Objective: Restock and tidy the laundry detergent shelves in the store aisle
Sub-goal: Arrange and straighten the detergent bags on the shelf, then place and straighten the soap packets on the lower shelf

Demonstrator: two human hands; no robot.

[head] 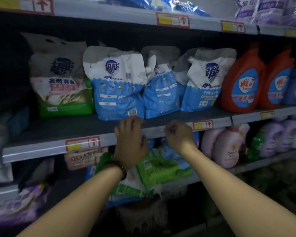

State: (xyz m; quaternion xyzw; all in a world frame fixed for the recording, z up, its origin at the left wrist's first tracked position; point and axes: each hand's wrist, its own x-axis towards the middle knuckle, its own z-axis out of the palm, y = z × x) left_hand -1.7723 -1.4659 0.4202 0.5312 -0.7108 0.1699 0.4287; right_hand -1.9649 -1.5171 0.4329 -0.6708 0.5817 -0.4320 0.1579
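Free room is left on the dark grey shelf board (58,129) before the blue-and-white plastic detergent bags (116,86); the right is blocked by red plastic bottles (243,82).

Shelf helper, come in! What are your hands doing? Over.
Left hand flat on shelf edge. Right hand curled at same edge, grip unclear. Blue detergent bags close behind the fingers.

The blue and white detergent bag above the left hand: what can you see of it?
The detergent bag is a soft plastic pouch, white on top, blue below, with a dark blue logo, white label strips and a barcode at its lower right. Its crumpled top slumps. It stands on the shelf near the front edge, touching a second blue bag to the right, with a green and white bag to the left. The left hand reaches its lower edge; contact is unclear.
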